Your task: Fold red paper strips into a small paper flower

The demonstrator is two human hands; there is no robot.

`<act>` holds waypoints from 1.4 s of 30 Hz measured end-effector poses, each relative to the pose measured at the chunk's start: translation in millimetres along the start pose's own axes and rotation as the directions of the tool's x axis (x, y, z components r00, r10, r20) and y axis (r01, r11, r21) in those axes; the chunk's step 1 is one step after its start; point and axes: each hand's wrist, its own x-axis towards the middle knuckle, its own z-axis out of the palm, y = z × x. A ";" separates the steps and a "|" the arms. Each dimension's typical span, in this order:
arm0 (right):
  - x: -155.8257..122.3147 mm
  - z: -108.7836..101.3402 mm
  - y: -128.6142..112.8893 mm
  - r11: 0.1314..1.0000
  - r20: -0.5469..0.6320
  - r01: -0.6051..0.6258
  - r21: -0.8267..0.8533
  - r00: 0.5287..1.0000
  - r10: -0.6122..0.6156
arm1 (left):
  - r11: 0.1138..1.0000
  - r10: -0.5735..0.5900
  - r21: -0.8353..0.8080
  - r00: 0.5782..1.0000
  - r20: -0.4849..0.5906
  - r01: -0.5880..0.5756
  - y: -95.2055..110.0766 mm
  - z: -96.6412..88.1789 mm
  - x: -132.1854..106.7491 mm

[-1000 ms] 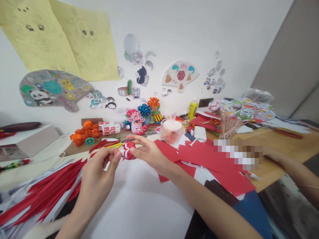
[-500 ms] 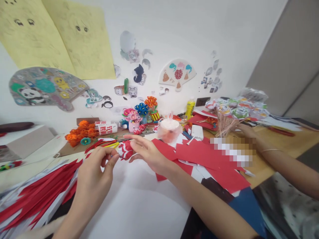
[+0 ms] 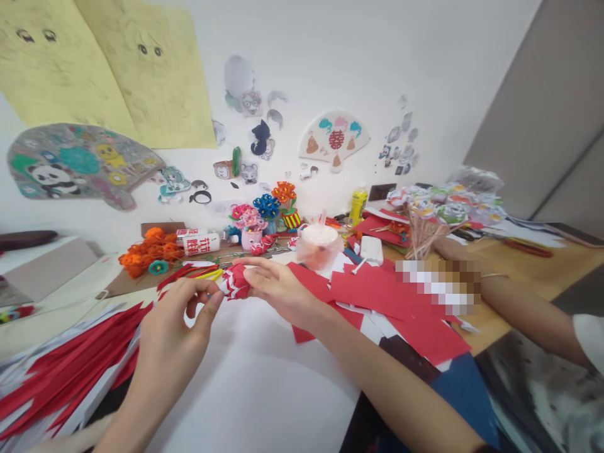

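Note:
A small round red-and-white folded paper flower (image 3: 234, 283) is held up above a white sheet of paper (image 3: 255, 358). My left hand (image 3: 179, 321) pinches thumb and forefinger at its white left end. From the other side my right hand (image 3: 278, 286) grips the flower, fingers curved over its top and right side; the thumb is mostly hidden. Cut red and white paper strips (image 3: 89, 371) lie to the left of my left forearm. Red paper sheets (image 3: 372, 296) spread out beside my right forearm.
At the back stand a lidded drink cup (image 3: 321, 245), small potted craft flowers (image 3: 267, 206), orange flowers (image 3: 150, 251) and a yellow bottle (image 3: 358, 206). On the right, another person's arm (image 3: 528, 302) reaches by a bunch of paper flowers on sticks (image 3: 446, 207).
My right fingers have closed in around the flower, and it has turned slightly. The view shifts a little. The other person's arm has moved left.

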 end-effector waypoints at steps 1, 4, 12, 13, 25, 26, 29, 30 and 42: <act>0.0 -0.2 0.0 1.000 0.000 0.001 0.005 1.000 -0.001 | 1.000 -0.014 -0.011 1.000 0.003 0.015 0.3 -0.5 -0.1; -0.4 0.1 -1.3 1.000 0.002 0.004 0.017 1.000 -0.004 | 0.996 -0.077 -0.044 0.997 0.006 0.078 0.5 -1.7 -1.1; -2.5 1.1 -3.6 0.999 0.053 -0.005 -0.034 0.999 0.007 | 0.987 -0.152 -0.057 0.988 -0.017 0.151 0.0 -1.1 -1.8; -2.5 0.7 -3.0 0.999 0.056 0.000 -0.046 0.998 0.002 | 0.987 -0.155 -0.055 0.988 -0.019 0.153 -0.2 -0.9 -1.6; -3.5 -4.2 -1.7 0.987 0.037 0.033 -0.156 0.999 -0.028 | 0.970 -0.236 -0.050 0.971 0.047 0.238 -3.4 -0.2 -1.2; -3.4 -4.2 -1.9 0.988 0.035 0.032 -0.154 0.999 -0.027 | 0.969 -0.237 -0.058 0.970 0.049 0.239 -4.3 -0.1 -1.2; -2.9 -4.3 -2.2 0.990 0.041 0.031 -0.136 0.999 -0.026 | 0.969 -0.229 -0.082 0.973 0.040 0.232 -6.4 0.7 -1.4; -2.8 -4.5 -2.1 0.991 0.043 0.031 -0.131 0.999 -0.026 | 0.970 -0.224 -0.089 0.974 0.038 0.226 -6.5 0.9 -1.6; -9.0 -1.6 1.9 0.992 0.066 0.072 -0.102 0.996 -0.066 | 0.935 -0.231 -0.305 0.963 -0.141 0.180 5.5 -3.0 -7.2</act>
